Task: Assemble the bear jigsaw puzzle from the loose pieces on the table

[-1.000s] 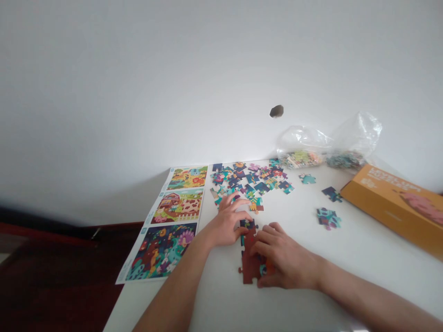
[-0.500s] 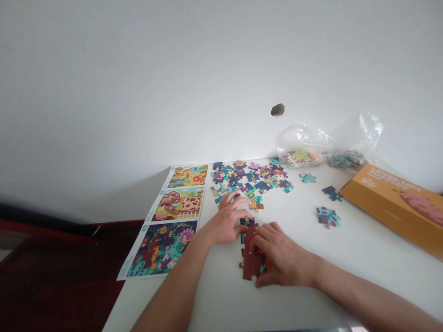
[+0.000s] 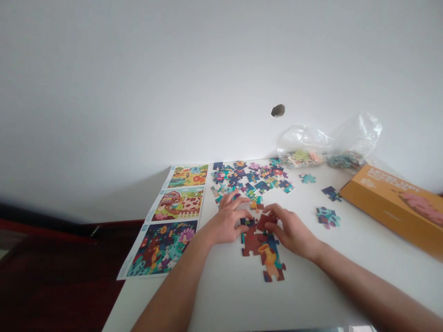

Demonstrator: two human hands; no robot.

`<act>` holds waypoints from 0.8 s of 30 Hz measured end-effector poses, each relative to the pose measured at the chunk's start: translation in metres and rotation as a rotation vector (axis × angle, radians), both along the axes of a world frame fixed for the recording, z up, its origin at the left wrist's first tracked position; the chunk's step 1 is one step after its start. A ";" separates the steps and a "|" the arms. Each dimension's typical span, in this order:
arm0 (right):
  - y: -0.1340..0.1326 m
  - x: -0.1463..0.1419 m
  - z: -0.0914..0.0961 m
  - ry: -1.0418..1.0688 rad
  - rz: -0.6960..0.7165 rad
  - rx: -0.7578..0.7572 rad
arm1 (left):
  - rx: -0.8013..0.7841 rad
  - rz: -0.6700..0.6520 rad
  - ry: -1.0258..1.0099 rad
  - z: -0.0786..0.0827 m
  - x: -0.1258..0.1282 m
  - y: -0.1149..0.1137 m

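Note:
A joined cluster of puzzle pieces [image 3: 263, 251], brown, orange and teal, lies on the white table [image 3: 346, 258] in front of me. My left hand [image 3: 226, 221] rests at the cluster's upper left corner, fingers curled down onto a dark piece [image 3: 246, 222]. My right hand [image 3: 290, 228] is at the cluster's upper right, its fingertips pinching a dark red piece [image 3: 265, 221] above the cluster. Behind my hands lies a spread of loose colourful pieces [image 3: 251, 177].
A reference sheet with three pictures [image 3: 171, 216] lies along the table's left edge. An orange box [image 3: 398, 205] sits at the right. Two clear bags of pieces [image 3: 325, 150] lean by the wall. A few stray pieces [image 3: 328, 217] lie between box and cluster.
My right hand has lifted off the cluster and moved up and right, uncovering the orange and teal pieces; it now pinches a dark red piece. My left hand has barely moved.

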State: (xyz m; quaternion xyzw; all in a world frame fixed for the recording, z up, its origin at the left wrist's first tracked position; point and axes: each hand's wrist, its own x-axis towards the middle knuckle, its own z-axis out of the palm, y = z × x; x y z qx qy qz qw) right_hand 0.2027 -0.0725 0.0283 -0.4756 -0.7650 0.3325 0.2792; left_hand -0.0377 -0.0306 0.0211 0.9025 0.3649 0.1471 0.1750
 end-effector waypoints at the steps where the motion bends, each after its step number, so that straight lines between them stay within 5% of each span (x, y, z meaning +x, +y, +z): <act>1: 0.005 0.006 -0.001 0.028 0.006 -0.028 | -0.002 -0.002 0.002 0.000 0.000 0.000; 11: 0.034 0.036 -0.017 -0.178 -0.071 0.055 | 0.053 0.092 -0.028 -0.010 -0.001 0.003; 24: 0.040 0.044 -0.032 -0.268 -0.118 0.219 | 0.001 0.085 -0.020 -0.003 0.001 -0.001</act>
